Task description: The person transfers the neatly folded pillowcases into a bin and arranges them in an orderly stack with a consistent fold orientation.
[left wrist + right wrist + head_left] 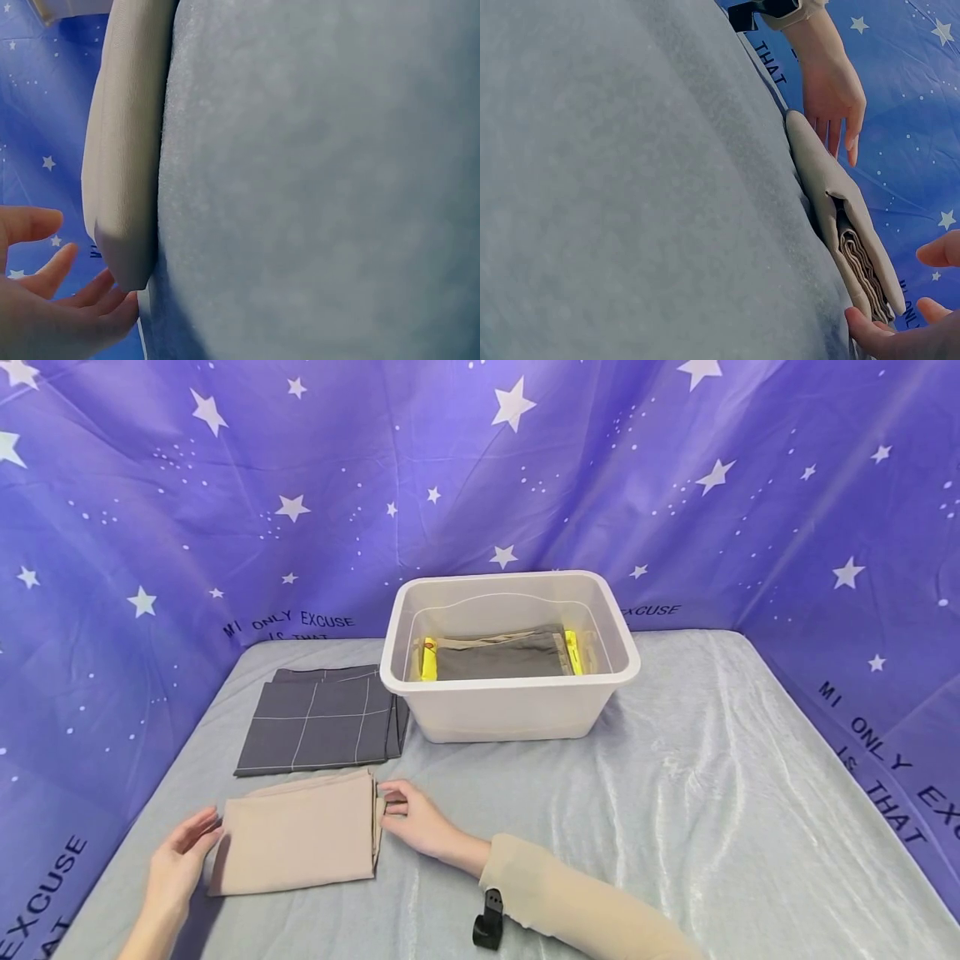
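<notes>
A folded beige cloth [300,835] lies flat on the grey table cover, in several layers. At its left end is my left hand [178,862], fingers spread and loosely bent. In the left wrist view, the lower fingers of this hand [67,315] meet the corner of the folded cloth [129,150], while the thumb stands apart. My right hand [423,825] is at the cloth's right edge. The right wrist view shows one fingertip of that hand [907,341] at the layered end of the cloth [862,262], with thumb and another finger lifted away.
Behind the cloth lies folded dark grey fabric [322,722] with a white grid. A whitish plastic bin [510,710] stands at the back middle, holding folded dark and beige fabric [498,660] and yellow packets [429,660]. A purple star-patterned curtain [450,460] surrounds the table [675,827].
</notes>
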### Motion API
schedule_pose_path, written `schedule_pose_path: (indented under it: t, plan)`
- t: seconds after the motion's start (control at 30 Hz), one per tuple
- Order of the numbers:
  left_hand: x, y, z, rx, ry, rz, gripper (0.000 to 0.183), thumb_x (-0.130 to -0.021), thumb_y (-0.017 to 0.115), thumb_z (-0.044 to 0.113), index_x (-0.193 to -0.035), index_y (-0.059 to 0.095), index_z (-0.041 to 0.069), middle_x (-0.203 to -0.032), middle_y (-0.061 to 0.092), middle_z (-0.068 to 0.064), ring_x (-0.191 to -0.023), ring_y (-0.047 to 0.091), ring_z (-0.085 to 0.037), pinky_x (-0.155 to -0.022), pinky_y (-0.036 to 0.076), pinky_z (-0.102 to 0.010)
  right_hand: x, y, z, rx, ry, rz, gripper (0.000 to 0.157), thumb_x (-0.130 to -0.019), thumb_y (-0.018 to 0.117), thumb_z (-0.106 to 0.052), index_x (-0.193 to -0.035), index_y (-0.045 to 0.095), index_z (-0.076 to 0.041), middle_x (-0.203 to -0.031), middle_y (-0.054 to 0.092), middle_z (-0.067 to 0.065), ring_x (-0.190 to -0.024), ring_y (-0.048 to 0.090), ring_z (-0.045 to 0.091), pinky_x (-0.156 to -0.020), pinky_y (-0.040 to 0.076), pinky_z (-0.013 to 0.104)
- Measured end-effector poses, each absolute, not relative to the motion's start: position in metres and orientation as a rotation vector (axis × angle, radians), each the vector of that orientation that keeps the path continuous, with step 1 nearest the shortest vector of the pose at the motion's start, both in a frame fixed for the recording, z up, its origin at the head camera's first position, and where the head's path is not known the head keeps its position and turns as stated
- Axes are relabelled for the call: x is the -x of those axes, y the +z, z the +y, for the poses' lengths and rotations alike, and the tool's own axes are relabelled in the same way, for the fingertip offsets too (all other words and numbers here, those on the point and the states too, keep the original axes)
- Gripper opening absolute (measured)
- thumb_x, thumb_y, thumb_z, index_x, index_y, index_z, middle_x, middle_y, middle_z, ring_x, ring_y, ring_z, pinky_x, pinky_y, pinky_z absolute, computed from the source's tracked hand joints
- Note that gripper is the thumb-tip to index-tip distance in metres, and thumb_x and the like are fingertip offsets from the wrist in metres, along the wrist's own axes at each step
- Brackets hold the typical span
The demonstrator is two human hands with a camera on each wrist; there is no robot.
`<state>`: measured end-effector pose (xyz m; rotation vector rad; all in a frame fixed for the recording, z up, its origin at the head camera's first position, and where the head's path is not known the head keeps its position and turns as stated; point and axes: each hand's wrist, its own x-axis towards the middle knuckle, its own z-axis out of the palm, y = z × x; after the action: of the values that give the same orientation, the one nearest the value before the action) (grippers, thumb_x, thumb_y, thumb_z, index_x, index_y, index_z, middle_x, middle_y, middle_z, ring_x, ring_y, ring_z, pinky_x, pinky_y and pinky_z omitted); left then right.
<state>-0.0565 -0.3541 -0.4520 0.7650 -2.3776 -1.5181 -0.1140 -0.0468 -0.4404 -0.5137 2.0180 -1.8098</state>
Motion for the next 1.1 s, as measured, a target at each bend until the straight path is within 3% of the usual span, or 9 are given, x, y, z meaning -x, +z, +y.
schedule_pose_path:
  t: [0.23,0.43,0.53,0.67,0.73,0.83,0.97,1.1]
  plan:
    - [0.0546,-0.4470,-0.3501,-0.827,-1.507,-2.488,0.053,-0.089,0.050,0.025,-0.135,0.034,0.003,-0.081,0.040,0.038,-0.079,0.038,0.019,-0.070,0.032,-0.002,0.1118,-0.4396,-0.0473,0.432,-1.837,1.983,0.042,-0.079,0.055,0.001,-0.120,0.046,0.001,-0.115,0.047,0.021,-0.101,0.054,0.034,-0.081,0.047,0.030]
    - [0.0565,-0.4499,-0.3504,-0.832,-1.540,-2.492,0.054,-0.090,0.049,0.022,-0.135,0.030,0.000,-0.078,0.039,0.036,-0.076,0.039,0.020,-0.066,0.035,-0.002,0.1114,-0.4413,-0.0490,0.347,-1.882,1.911,0.044,-0.077,0.054,0.002,-0.120,0.046,0.001,-0.114,0.047,0.019,-0.098,0.056,0.031,-0.075,0.049,0.029]
    - [0.0554,-0.4489,-0.3500,-0.820,-1.609,-2.462,0.052,-0.089,0.050,0.021,-0.134,0.032,0.001,-0.076,0.042,0.035,-0.074,0.041,0.019,-0.064,0.037,-0.003,0.1112,-0.4422,-0.0502,0.309,-1.904,1.861,0.045,-0.077,0.053,0.002,-0.121,0.045,0.000,-0.113,0.047,0.018,-0.094,0.058,0.029,-0.073,0.050,0.030]
    - [0.0537,-0.4474,-0.3490,-0.832,-1.677,-2.450,0.040,-0.088,0.052,0.023,-0.125,0.040,0.013,-0.072,0.047,0.032,-0.072,0.044,0.017,-0.063,0.037,-0.005,0.1106,-0.4423,-0.0512,0.283,-1.917,1.818,0.048,-0.077,0.053,0.002,-0.123,0.044,-0.002,-0.112,0.048,0.018,-0.088,0.058,0.025,-0.073,0.050,0.033]
    - [0.0537,-0.4472,-0.3488,-0.852,-1.686,-2.472,0.042,-0.088,0.052,0.025,-0.126,0.039,0.014,-0.072,0.047,0.031,-0.073,0.043,0.016,-0.066,0.036,-0.007,0.1105,-0.4424,-0.0516,0.284,-1.918,1.807,0.049,-0.077,0.053,0.002,-0.124,0.043,-0.002,-0.111,0.048,0.017,-0.085,0.058,0.022,-0.072,0.050,0.034]
    - [0.0556,-0.4482,-0.3490,-0.896,-1.657,-2.522,0.052,-0.089,0.050,0.029,-0.134,0.033,0.009,-0.072,0.045,0.030,-0.076,0.039,0.015,-0.082,0.036,-0.017,0.1107,-0.4421,-0.0518,0.288,-1.908,1.795,0.050,-0.078,0.054,0.002,-0.126,0.042,-0.003,-0.108,0.049,0.016,-0.082,0.057,0.018,-0.071,0.051,0.032]
    - [0.0574,-0.4510,-0.3502,-0.945,-1.648,-2.527,0.059,-0.089,0.048,0.028,-0.138,0.027,0.003,-0.076,0.043,0.026,-0.078,0.036,0.012,-0.098,0.029,-0.043,0.1117,-0.4436,-0.0533,0.299,-1.884,1.792,0.050,-0.077,0.055,0.001,-0.126,0.043,-0.005,-0.103,0.050,0.013,-0.075,0.055,0.013,-0.068,0.051,0.029]
    - [0.0573,-0.4547,-0.3529,-0.930,-1.671,-2.518,0.057,-0.089,0.048,0.023,-0.138,0.026,0.003,-0.075,0.047,0.025,-0.080,0.036,0.010,-0.100,0.024,-0.048,0.1116,-0.4458,-0.0555,0.324,-1.871,1.781,0.050,-0.077,0.057,0.002,-0.125,0.045,-0.007,-0.098,0.053,0.009,-0.073,0.056,0.011,-0.066,0.051,0.027]
